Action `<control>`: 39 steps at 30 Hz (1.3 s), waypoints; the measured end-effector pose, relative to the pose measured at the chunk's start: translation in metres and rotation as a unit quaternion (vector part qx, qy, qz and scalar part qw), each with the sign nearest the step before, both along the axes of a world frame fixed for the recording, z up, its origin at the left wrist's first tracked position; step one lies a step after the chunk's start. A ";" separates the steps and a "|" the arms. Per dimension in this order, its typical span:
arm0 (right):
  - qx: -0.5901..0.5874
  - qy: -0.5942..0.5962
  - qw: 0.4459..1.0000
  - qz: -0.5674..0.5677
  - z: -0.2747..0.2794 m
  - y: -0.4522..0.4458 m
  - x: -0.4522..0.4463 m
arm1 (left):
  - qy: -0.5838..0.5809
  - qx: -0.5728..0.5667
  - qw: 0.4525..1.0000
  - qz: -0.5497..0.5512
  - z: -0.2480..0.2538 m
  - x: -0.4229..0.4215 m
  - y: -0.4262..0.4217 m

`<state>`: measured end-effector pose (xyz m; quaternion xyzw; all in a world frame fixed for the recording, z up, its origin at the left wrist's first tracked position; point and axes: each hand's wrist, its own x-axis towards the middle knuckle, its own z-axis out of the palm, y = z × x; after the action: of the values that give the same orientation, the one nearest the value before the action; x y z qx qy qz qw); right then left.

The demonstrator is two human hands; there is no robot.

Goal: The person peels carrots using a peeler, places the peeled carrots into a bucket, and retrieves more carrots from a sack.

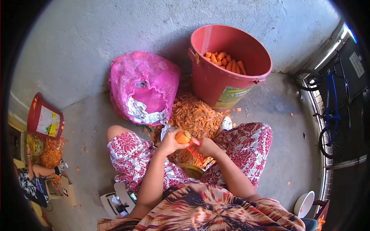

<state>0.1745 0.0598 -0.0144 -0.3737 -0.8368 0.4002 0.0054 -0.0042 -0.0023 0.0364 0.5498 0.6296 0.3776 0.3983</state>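
My left hand [170,143] is closed around a thick orange carrot [182,137], its cut-looking end facing right. Gripped in my right hand [208,147] is a red peeler [195,149], close against the carrot's right side. Whether its blade touches the carrot, I cannot tell. Both hands are above a big heap of carrot peelings [198,117] on the floor between my legs. Just under them, part of a yellowish container rim [189,169] shows, mostly hidden by peelings and my clothing.
A large red bucket [231,82] with peeled carrots [225,61] stands by the wall. Left of it slumps a pink mesh sack [144,84]. Another person [36,177] sits far left near a red bucket [45,117]. A bicycle [331,107] and white bowl [304,204] are at right.
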 end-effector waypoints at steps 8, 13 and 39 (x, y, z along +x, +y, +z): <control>0.009 -0.008 1.000 -0.011 -0.010 0.004 -0.004 | 0.116 0.068 0.990 0.037 -0.003 0.006 0.001; -0.060 -0.075 0.995 -0.001 -0.041 0.012 -0.004 | -0.357 -0.035 0.923 -0.142 0.006 0.008 -0.001; -0.085 -0.192 0.975 0.071 -0.019 0.011 -0.029 | -0.138 0.054 0.988 -0.037 0.123 -0.005 0.181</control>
<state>0.1458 0.0709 -0.0334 -0.3821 -0.8097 0.3899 -0.2153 -0.0094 0.1792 0.1590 0.5358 0.5267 0.4683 0.4649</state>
